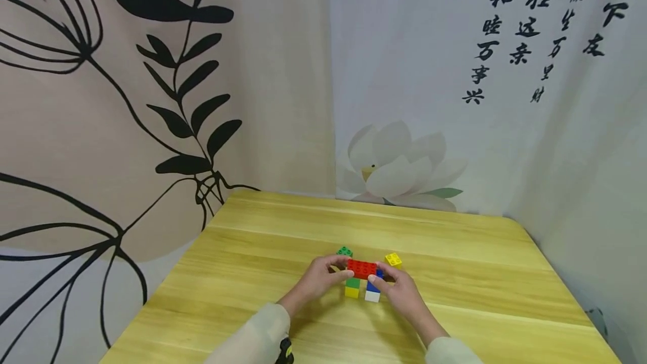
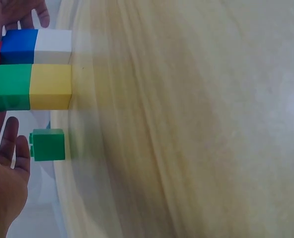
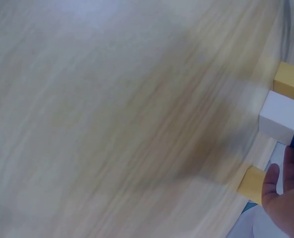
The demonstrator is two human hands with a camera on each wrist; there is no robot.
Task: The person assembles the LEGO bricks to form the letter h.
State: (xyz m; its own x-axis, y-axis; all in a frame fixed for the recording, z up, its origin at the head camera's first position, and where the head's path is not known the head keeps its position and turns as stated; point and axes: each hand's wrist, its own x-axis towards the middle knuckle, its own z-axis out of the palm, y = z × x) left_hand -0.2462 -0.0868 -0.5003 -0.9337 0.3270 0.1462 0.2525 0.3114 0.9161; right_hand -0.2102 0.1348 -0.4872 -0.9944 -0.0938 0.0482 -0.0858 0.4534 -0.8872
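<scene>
A red toy brick [image 1: 361,268] lies across the tops of two short stacks, with both hands at its ends. My left hand [image 1: 319,277] pinches its left end between thumb and fingers. My right hand [image 1: 402,292] grips the right end, its thumb at the front corner close to the blue brick [image 1: 374,285]. Under the blue one is a white brick [image 1: 372,296]. In the left stack, a green brick [image 2: 11,87] sits on a yellow brick [image 2: 50,87]. The right wrist view shows the white brick [image 3: 281,116] beside the right fingers.
Behind the left hand stands a loose green brick [image 1: 345,251]. A loose yellow brick [image 1: 393,260] is just beyond the right hand. The wooden table [image 1: 242,257] has its far edge against a printed curtain [image 1: 283,83].
</scene>
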